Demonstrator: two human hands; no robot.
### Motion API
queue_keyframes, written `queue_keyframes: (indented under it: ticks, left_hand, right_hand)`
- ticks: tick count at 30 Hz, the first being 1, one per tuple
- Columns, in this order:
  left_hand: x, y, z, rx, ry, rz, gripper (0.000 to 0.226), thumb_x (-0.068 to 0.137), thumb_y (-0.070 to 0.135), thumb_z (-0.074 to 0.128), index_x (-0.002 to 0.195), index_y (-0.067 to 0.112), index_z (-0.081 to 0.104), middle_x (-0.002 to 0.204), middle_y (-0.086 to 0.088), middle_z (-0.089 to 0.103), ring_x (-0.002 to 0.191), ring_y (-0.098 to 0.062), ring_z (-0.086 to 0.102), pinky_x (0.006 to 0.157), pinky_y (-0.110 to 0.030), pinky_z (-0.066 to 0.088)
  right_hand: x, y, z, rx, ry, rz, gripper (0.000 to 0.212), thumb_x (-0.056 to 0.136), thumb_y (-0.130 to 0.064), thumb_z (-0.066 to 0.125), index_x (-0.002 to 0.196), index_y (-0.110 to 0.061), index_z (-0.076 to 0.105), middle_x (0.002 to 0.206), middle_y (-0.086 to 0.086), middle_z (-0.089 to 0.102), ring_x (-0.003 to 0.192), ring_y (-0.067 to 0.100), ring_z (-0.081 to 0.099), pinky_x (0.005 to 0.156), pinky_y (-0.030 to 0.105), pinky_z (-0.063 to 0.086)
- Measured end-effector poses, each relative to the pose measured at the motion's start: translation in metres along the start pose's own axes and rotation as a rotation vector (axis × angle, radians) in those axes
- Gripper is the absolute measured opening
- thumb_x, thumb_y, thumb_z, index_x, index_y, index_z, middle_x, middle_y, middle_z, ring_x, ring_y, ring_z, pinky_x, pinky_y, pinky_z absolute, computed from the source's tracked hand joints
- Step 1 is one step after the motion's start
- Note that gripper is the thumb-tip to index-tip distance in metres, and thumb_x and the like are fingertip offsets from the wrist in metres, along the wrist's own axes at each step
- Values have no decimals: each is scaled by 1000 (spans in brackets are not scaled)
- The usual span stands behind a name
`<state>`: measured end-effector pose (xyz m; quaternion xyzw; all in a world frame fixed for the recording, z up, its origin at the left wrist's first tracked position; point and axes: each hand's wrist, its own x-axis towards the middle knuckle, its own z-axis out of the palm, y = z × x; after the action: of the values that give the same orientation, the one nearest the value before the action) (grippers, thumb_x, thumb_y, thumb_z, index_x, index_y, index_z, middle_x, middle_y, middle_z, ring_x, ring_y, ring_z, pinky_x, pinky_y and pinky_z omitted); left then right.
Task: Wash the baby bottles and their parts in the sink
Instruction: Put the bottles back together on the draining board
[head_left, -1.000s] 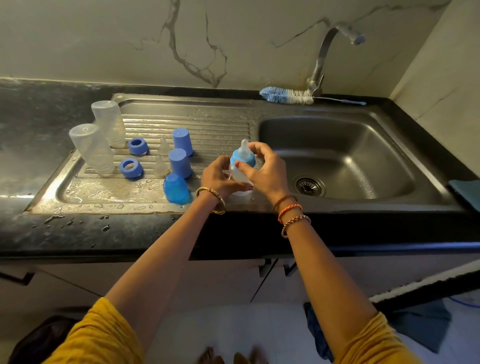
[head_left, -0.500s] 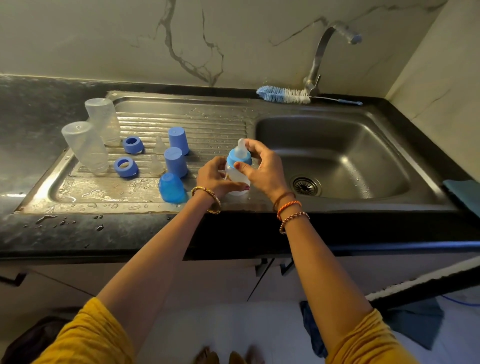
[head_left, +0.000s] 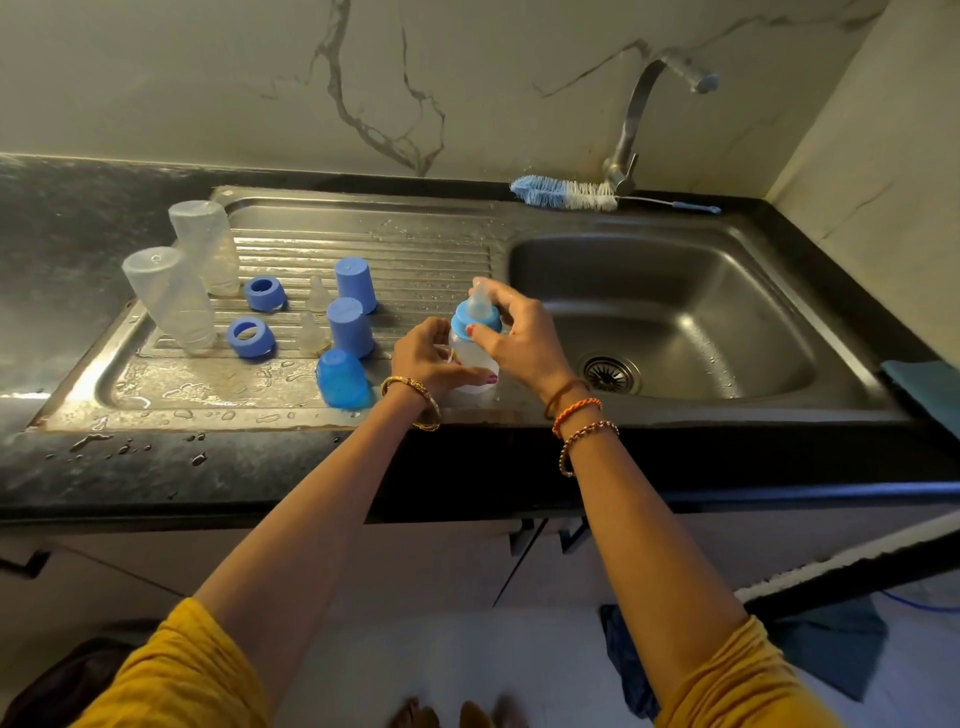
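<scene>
Blue collar ring (head_left: 475, 326) on the baby bottle (head_left: 474, 358) is pinched in our right hand (head_left: 524, 343), while our left hand (head_left: 428, 361) curls its grip round the clear body. We've got it upright at the sink's (head_left: 675, 322) front rim, beside the blue caps (head_left: 349, 326) on the wet drainboard (head_left: 218, 384).

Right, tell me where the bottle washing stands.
Looks done: two clear bottles upside down on the drainboard, with blue rings, caps and teats beside them. In hand: left hand holds the third bottle, right hand grips its blue collar. Left: that bottle.
</scene>
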<state>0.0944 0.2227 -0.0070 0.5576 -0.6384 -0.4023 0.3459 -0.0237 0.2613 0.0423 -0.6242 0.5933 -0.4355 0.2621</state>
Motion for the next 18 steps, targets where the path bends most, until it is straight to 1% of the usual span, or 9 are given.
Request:
queue_keyframes:
  ticks: [2, 5, 7, 9, 11, 13, 14, 15, 18]
  left_hand:
    - [0, 1, 0, 0, -5, -19, 64, 56, 27, 88, 109, 16, 55, 99, 4, 56, 89, -15, 56, 73, -24, 47]
    - [0, 2, 0, 0, -14, -36, 66, 56, 27, 88, 112, 14, 54, 100, 3, 56, 92, -16, 55, 75, -25, 47]
    - [-1, 3, -1, -4, -17, -39, 66, 57, 27, 87, 112, 14, 54, 101, 2, 56, 91, -16, 55, 74, -24, 46]
    - [-2, 3, -1, -3, -21, -35, 66, 57, 27, 87, 112, 13, 55, 100, 2, 56, 90, -15, 55, 73, -24, 45]
    - [-3, 3, -2, 1, -18, -28, 64, 56, 26, 88, 110, 13, 56, 100, 1, 57, 90, -16, 55, 73, -25, 47]
    - [-5, 3, -2, -10, -11, -24, 62, 55, 24, 88, 107, 13, 57, 102, -1, 59, 91, -17, 57, 77, -29, 51]
    - [-5, 3, -2, -18, -10, -22, 61, 55, 23, 88, 107, 13, 57, 103, -2, 60, 92, -18, 57, 80, -31, 52]
    - [-6, 3, -2, -20, -11, -19, 61, 56, 22, 88, 107, 13, 57, 104, -3, 60, 93, -18, 57, 82, -33, 52]
    - [-6, 5, -1, 10, -25, -4, 61, 58, 24, 87, 111, 13, 59, 108, -5, 61, 94, -18, 58, 83, -32, 52]
  right_hand:
    - [0, 2, -1, 13, 35, -12, 49, 78, -5, 71, 123, -3, 54, 119, 11, 61, 103, 13, 54, 78, 1, 41]
    - [2, 2, -1, 15, 35, -2, 50, 73, -8, 76, 118, -2, 55, 115, 11, 61, 100, 11, 53, 74, -1, 40]
    - [4, 2, -2, -10, 12, 8, 54, 72, -10, 78, 120, -3, 54, 116, 11, 60, 104, 16, 55, 74, 0, 40]
    - [7, -1, -7, -64, -51, -1, 63, 72, -13, 78, 127, -5, 49, 121, 11, 57, 108, 17, 53, 77, 2, 41]
    - [11, -5, -13, -89, -135, -26, 73, 72, -9, 77, 136, -5, 41, 132, 11, 51, 117, 16, 50, 90, 10, 41]
    - [14, -10, -16, -55, -213, -21, 74, 74, -1, 72, 139, -5, 36, 140, 13, 45, 127, 20, 45, 103, 26, 40]
    - [14, -12, -16, -57, -235, -19, 71, 75, 1, 70, 138, -4, 38, 139, 13, 46, 127, 21, 45, 104, 30, 40]
    - [14, -13, -15, -78, -232, -22, 66, 76, 2, 69, 136, -4, 42, 136, 13, 49, 124, 22, 49, 102, 30, 42]
    - [12, -10, -13, -106, -119, -31, 53, 73, -3, 75, 122, -4, 56, 120, 11, 62, 109, 21, 59, 89, 20, 47]
